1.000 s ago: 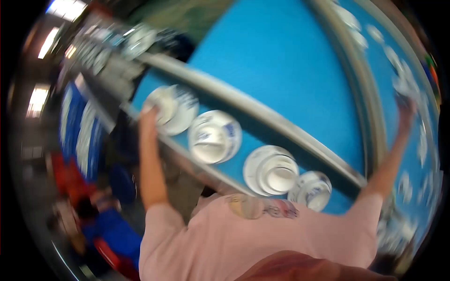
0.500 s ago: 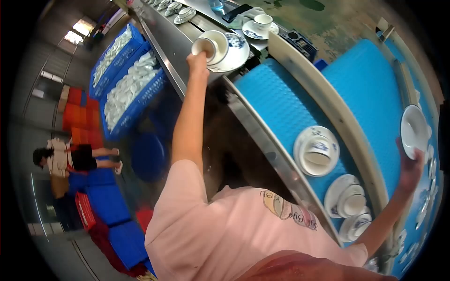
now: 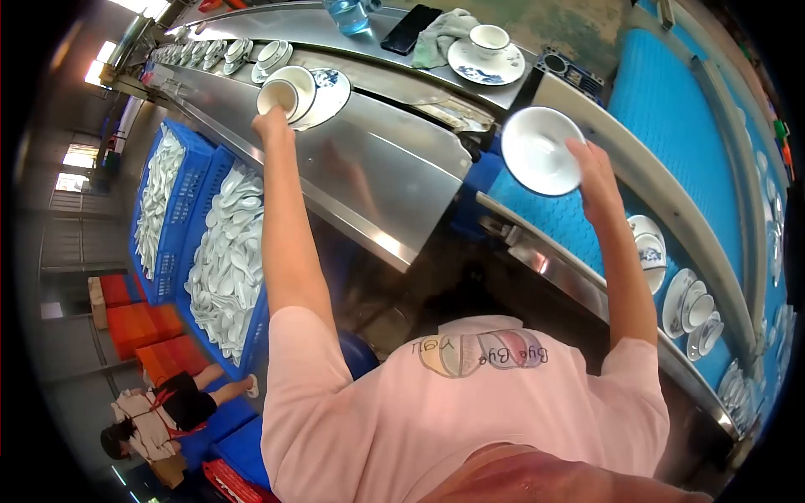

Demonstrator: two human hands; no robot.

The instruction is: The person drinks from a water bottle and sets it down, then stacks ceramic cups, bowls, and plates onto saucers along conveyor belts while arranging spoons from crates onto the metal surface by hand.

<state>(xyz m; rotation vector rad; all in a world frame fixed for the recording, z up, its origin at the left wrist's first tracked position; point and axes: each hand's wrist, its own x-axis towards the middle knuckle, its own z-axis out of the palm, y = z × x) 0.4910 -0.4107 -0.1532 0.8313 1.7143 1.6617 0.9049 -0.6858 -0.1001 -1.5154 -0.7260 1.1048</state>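
Note:
My left hand (image 3: 272, 124) is closed on the near rim of a white cup (image 3: 277, 95) over the steel counter. Against the cup is a white bowl (image 3: 307, 94), and both sit on a plate with a blue floral pattern (image 3: 334, 92). Whether the cup's base touches the bowl is hard to see. A round white bowl (image 3: 535, 149) is in my right hand (image 3: 597, 176), gripped by its right rim above the near end of the blue belt. Its inside faces me.
Stacked dishes (image 3: 696, 308) ride the blue belt (image 3: 662, 92) at right. A cup on a plate (image 3: 486, 64), a phone (image 3: 410, 29) and a cloth (image 3: 442, 38) lie on the far ledge. Blue crates of white spoons (image 3: 226, 264) stand at left. Another person (image 3: 159, 415) is at lower left.
The view has turned. My left hand has slid the cup, bowl and plate farther along the steel counter. My right hand has brought the bowl from the far-right belt toward the counter.

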